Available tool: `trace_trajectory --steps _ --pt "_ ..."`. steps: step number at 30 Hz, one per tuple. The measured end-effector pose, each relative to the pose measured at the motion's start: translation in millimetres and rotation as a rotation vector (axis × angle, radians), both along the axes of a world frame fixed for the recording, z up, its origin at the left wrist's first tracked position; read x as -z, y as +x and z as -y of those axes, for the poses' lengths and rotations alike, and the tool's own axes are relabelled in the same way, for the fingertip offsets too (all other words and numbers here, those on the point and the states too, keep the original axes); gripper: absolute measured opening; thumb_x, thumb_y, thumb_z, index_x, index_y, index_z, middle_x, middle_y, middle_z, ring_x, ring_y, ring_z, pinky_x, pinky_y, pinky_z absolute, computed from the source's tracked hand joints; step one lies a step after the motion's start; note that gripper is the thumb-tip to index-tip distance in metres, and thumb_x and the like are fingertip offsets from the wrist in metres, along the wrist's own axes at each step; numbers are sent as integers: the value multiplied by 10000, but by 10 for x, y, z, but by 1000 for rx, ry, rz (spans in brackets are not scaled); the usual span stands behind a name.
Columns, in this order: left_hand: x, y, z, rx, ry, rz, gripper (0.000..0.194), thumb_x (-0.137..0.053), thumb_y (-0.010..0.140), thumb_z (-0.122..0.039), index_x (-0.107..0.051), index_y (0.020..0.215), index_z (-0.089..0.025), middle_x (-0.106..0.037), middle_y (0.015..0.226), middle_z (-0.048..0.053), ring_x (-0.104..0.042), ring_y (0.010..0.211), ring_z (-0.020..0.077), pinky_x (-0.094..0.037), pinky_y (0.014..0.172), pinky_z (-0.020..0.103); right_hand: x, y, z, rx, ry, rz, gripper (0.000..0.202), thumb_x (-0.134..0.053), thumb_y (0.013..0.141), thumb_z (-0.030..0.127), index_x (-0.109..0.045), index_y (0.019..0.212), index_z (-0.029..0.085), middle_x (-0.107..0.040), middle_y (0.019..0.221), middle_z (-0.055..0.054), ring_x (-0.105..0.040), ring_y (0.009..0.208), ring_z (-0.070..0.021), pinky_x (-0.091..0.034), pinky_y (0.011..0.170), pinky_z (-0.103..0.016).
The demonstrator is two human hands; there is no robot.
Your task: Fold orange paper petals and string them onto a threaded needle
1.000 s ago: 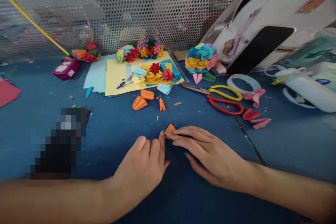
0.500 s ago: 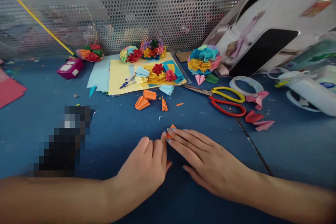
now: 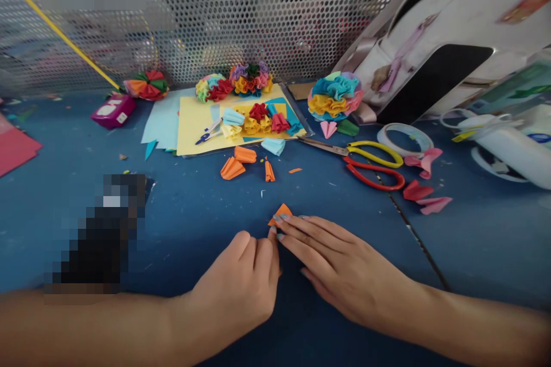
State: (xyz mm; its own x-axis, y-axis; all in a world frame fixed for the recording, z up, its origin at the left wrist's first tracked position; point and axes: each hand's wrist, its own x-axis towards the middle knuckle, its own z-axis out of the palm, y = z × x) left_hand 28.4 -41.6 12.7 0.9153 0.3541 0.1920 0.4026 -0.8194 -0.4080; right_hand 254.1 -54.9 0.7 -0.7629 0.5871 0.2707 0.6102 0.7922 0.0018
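Note:
A small folded orange paper (image 3: 281, 213) lies on the blue table, its pointed tip facing away from me. My right hand (image 3: 333, 255) lies flat with its fingers stretched out, the fingertips pressing on the paper's near edge. My left hand (image 3: 247, 275) is curled, its index fingertip touching the table just below the paper, beside my right fingertips; its other fingers are folded in. Beyond the hands are pleated orange pieces (image 3: 233, 168) and a narrow orange piece (image 3: 269, 171).
Scissors (image 3: 374, 155) with yellow and red handles lie right of centre, near a tape roll (image 3: 405, 139) and pink pieces (image 3: 434, 205). Paper sheets (image 3: 193, 120) and paper flowers (image 3: 334, 96) stand behind. A purple box (image 3: 113, 111) is back left, a backpack (image 3: 465, 23) back right.
My left hand has slid slightly toward me, off the orange paper. My right fingertips have also shifted a little nearer, and more of the paper shows.

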Motion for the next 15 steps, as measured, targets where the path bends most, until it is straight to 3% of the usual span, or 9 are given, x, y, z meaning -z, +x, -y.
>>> trace_trajectory --steps 15 --pt "-61 -2 5 17 45 -37 390 -587 968 -198 -635 1236 81 -652 740 78 -519 599 167 -326 579 331 36 28 10 -11 -27 -12 470 -435 927 55 -554 1378 0 -579 1459 -180 -547 1365 -271 -504 1134 -413"
